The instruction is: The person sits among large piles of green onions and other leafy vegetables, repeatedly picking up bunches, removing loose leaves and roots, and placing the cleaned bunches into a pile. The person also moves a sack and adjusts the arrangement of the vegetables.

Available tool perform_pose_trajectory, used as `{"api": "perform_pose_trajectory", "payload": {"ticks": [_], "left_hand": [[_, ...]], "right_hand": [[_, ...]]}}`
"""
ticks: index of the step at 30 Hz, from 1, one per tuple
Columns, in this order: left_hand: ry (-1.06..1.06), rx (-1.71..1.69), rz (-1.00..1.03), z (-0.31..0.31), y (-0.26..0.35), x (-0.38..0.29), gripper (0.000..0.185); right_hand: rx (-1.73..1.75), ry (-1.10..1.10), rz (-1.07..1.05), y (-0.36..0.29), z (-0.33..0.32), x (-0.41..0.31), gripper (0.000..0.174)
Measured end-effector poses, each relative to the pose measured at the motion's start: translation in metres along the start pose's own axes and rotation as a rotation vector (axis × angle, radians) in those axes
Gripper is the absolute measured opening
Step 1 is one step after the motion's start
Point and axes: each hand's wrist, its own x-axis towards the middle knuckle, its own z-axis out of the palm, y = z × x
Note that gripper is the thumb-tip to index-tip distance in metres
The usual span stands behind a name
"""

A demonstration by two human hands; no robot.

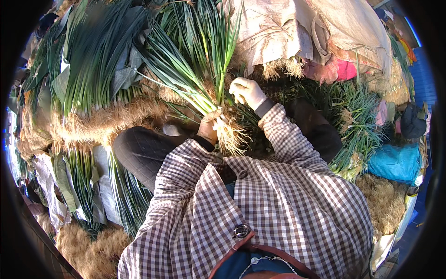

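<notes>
My left hand [209, 127] is closed around the white stems of a bunch of green onions [195, 92], just above their pale, stringy roots [231, 134]. The long green leaves fan up and to the left, away from me. To the right of the bunch, my right hand [246, 92] is raised with its fingers curled inward; whether something small is pinched in it cannot be told. More green onions lie behind the held bunch, and their lower ends are partly hidden by it.
Stacked green onions [101, 59] with matted roots fill the left side. Beige sacking [271, 31] covers root bundles ahead. Loose green trimmings [360, 115] and a blue plastic bag [395, 163] lie at the right. My bent knees flank the held bunch.
</notes>
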Motion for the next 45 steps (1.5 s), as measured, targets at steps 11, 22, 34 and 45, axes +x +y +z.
{"api": "perform_pose_trajectory", "payload": {"ticks": [11, 22, 34, 45], "left_hand": [[-0.144, -0.045, -0.066, 0.019, 0.004, -0.014, 0.019], [0.019, 0.022, -0.033, 0.004, -0.012, 0.002, 0.018], [-0.083, -0.08, -0.058, 0.018, -0.004, -0.003, 0.018], [-0.015, 0.033, -0.08, -0.007, -0.003, 0.0, 0.014]], "right_hand": [[0.146, -0.039, 0.184, 0.017, -0.006, 0.03, 0.012], [-0.852, 0.22, -0.341, 0.002, 0.013, -0.012, 0.012], [-1.051, -0.036, 0.412, 0.019, -0.084, -0.098, 0.031], [-0.904, -0.02, -0.011, 0.028, -0.006, 0.014, 0.013]]}}
